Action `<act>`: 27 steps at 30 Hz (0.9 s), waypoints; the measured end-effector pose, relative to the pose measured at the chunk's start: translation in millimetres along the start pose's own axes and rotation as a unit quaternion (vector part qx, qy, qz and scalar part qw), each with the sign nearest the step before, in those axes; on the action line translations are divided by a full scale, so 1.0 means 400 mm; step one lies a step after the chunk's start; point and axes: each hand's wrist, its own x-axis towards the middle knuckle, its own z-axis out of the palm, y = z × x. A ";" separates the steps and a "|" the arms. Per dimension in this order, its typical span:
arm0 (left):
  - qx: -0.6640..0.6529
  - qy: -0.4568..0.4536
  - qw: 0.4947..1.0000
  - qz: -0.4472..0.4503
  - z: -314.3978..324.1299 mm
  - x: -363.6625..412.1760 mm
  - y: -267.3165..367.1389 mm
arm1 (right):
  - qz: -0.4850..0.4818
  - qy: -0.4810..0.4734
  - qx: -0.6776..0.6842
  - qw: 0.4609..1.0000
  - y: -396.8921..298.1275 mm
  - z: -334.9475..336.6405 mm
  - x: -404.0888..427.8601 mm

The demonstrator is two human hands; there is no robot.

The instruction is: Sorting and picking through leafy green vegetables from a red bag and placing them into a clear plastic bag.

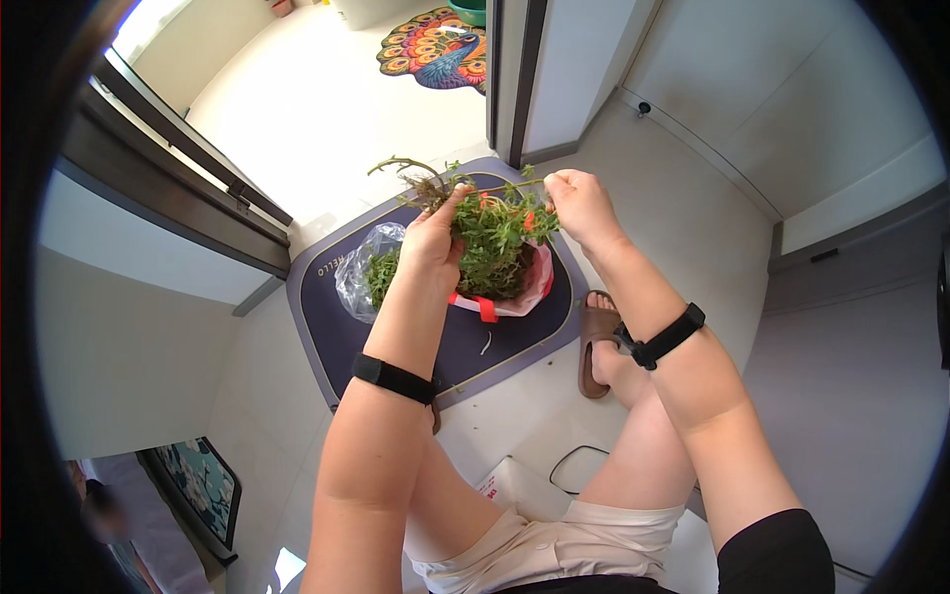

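Observation:
My left hand [430, 241] grips a leafy green plant near its brown roots [427, 193], thumb on top. From there a thin stem [519, 184] stretches to my right hand [582, 204], whose fingertips pinch its far end. Under my hands, a pink-and-white plastic bag [545, 275] with red handles stands filled with leafy greens [493, 271]. A clear plastic bag [356, 282] holding more green sprigs [382, 271] lies to its left, partly hidden by my left forearm. Both bags rest on a dark floor mat [438, 356] that bears writing.
A sliding door frame [512, 89] opens onto a bright tiled area with a peacock-patterned rug [445, 56]. My slippered foot [597, 345] is beside the mat. A white box [512, 482] and a thin black cable [568, 460] lie between my legs. Scraps dot the floor.

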 end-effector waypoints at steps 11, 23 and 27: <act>-0.106 -0.039 0.993 0.028 -0.027 -0.002 0.014 | 0.125 -0.220 0.277 0.927 0.002 -0.043 -0.028; -0.068 -0.022 0.997 0.026 0.002 -0.017 0.002 | 0.080 -0.208 0.248 0.943 -0.091 0.009 -0.070; -0.062 -0.016 0.997 0.033 0.001 -0.014 0.009 | 0.077 -0.233 0.226 0.943 -0.066 -0.023 -0.055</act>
